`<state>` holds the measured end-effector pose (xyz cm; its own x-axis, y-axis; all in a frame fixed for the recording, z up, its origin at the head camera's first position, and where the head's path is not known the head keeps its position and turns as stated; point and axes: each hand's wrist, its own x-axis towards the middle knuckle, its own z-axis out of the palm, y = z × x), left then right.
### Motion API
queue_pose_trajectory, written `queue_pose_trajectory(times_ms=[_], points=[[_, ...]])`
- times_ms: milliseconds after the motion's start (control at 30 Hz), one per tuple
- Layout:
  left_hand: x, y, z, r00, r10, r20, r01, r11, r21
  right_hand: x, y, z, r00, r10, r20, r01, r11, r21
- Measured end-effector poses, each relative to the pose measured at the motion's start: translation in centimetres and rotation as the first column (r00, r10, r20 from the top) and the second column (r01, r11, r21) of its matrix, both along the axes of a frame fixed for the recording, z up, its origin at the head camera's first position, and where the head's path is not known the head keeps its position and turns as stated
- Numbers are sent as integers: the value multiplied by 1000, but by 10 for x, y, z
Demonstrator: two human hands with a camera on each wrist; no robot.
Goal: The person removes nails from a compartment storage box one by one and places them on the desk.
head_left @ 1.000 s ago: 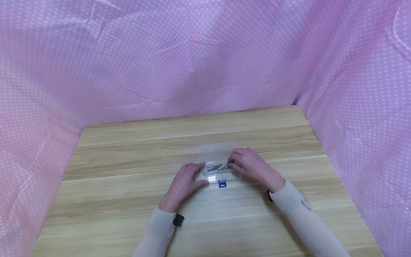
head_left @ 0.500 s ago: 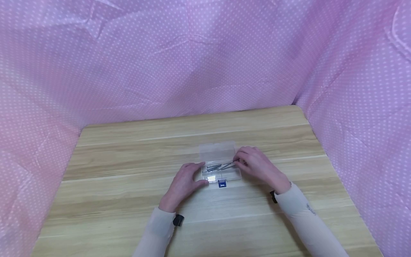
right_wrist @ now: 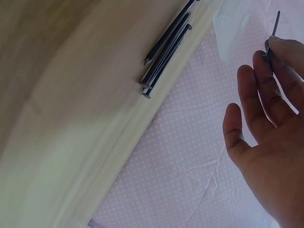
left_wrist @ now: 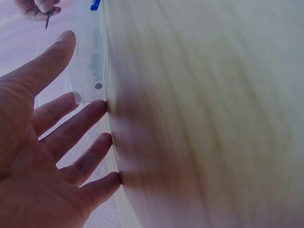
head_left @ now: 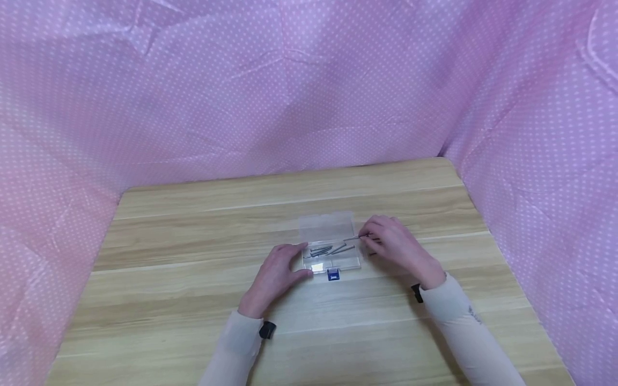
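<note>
On the wooden table (head_left: 193,300) before you, your left hand (head_left: 277,276) spread flat, fingers touching the clear box (head_left: 332,252) at its left end, nails (head_left: 328,250) lying inside, your right hand (head_left: 396,244) just beyond, pinching one nail (head_left: 354,237) above the box's right side, pink dotted cloth (head_left: 289,96) behind.

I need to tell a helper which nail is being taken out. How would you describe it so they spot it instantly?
Start at the wooden table and find the small clear plastic box with a blue latch at its middle. At the box's right end, the right hand pinches one nail. It alone is lifted clear, while the other nails lie bundled inside the box.
</note>
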<state>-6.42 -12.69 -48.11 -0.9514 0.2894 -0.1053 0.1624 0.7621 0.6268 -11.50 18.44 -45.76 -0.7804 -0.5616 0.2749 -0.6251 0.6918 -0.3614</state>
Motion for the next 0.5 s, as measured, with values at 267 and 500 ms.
queue_pose_trajectory(times_ms=[267,500], points=[[-1,0,0,1000,-4,-3,4,1000,-6,-1,8,0,1000,-26,-6,26,1000,-15],[-1,1,0,1000,10,10,-10,1000,-4,-3,15,-1,999,-32,-15,31,999,-24]])
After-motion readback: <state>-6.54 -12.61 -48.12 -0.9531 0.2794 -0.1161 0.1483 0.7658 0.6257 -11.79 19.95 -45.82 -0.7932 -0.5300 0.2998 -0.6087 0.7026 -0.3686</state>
